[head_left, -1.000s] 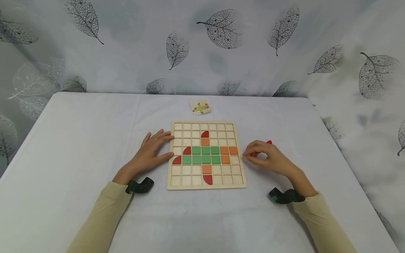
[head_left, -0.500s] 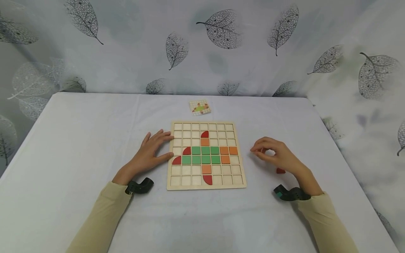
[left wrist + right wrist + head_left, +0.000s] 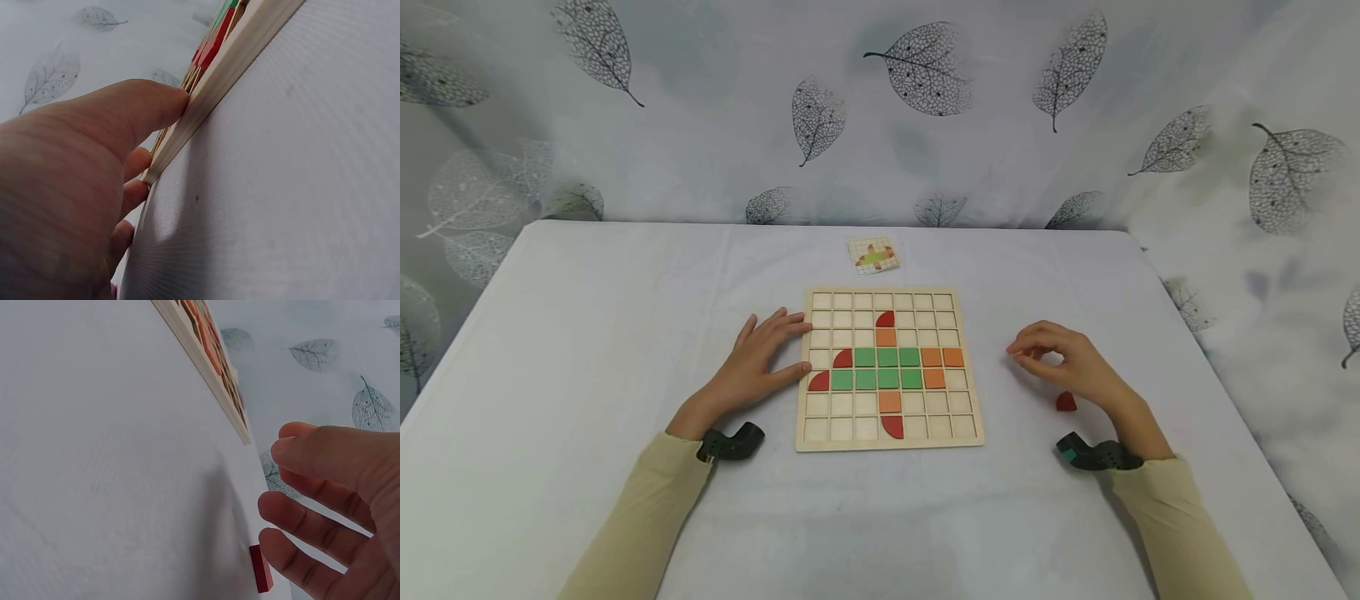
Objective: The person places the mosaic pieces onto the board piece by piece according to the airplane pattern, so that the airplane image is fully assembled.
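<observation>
In the head view, a square wooden grid board (image 3: 891, 443) lies mid-table with green, orange and red flat pieces in its cells. My left hand (image 3: 758, 358) rests at the board's left edge, fingers spread; in the left wrist view the thumb (image 3: 153, 106) touches the rim. To the right of the board hovers my right hand (image 3: 1063, 358), fingers loosely bent, thumb and index tip close together. Nothing shows between them in the right wrist view. A loose red piece (image 3: 1066, 402) with a rounded side lies on the cloth just below that hand.
A small pattern card (image 3: 874, 255) lies beyond the board, showing a coloured figure on a grid. White cloth (image 3: 625, 292) covers the table. A leaf-print cloth (image 3: 700, 108) hangs behind it. Each wrist carries a black camera mount (image 3: 1097, 454).
My right hand has drawn back rightward, away from the board. The red piece below it has come into sight, while red seen earlier above the hand is now hidden. The left hand stays.
</observation>
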The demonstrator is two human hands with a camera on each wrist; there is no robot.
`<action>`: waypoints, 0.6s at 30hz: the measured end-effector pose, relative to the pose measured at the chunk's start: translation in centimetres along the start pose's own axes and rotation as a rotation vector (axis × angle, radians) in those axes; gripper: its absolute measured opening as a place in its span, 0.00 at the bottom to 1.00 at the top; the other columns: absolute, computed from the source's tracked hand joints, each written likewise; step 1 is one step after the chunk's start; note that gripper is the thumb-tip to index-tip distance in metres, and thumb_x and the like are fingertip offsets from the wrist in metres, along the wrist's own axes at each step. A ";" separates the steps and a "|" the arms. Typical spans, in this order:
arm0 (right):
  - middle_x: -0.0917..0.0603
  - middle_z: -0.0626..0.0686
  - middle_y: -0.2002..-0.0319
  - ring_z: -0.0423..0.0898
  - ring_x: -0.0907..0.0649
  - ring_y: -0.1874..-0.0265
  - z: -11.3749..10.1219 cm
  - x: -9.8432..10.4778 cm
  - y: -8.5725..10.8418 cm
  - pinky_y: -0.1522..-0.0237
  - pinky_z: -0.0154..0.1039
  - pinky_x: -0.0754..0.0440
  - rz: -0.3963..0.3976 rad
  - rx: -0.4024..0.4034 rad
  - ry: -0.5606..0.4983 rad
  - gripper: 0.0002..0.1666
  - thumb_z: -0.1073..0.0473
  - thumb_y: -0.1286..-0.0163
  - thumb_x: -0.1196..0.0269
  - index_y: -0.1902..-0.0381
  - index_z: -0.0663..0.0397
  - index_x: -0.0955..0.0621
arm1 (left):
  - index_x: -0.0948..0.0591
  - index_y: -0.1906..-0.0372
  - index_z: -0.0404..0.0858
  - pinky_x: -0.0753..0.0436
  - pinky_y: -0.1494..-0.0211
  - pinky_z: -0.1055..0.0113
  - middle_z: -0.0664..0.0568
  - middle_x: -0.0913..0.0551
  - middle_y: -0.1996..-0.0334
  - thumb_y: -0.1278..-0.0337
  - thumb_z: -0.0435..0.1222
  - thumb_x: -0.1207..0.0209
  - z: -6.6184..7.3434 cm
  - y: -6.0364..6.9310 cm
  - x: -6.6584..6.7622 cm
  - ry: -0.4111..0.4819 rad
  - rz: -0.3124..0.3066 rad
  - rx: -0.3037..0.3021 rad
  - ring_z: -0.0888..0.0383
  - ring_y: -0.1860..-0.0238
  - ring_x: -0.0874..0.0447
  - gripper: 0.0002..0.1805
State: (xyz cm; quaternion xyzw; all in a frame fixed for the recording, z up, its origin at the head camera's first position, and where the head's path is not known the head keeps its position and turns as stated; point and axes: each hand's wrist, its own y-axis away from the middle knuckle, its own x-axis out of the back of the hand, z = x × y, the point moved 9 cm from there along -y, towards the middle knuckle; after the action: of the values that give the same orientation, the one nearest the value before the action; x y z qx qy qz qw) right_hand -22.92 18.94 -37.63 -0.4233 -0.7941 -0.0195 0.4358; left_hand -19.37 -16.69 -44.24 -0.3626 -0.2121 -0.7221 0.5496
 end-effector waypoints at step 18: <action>0.21 0.57 0.58 0.42 0.27 0.62 5.1 1.3 1.7 0.68 0.25 0.29 0.066 -0.142 0.092 0.14 0.77 0.47 0.30 0.63 0.60 0.14 | 0.30 0.32 0.41 0.67 0.24 0.46 0.44 0.36 0.29 0.40 0.44 0.36 0.0 0.0 0.0 0.002 -0.011 0.008 0.45 0.23 0.53 0.32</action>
State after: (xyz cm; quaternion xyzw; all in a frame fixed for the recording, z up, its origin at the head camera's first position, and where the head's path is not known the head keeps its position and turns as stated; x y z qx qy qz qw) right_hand -25.59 22.93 -40.42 -0.4779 -0.7553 -0.0810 0.4410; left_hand -19.41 -16.72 -44.27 -0.3585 -0.2167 -0.7245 0.5474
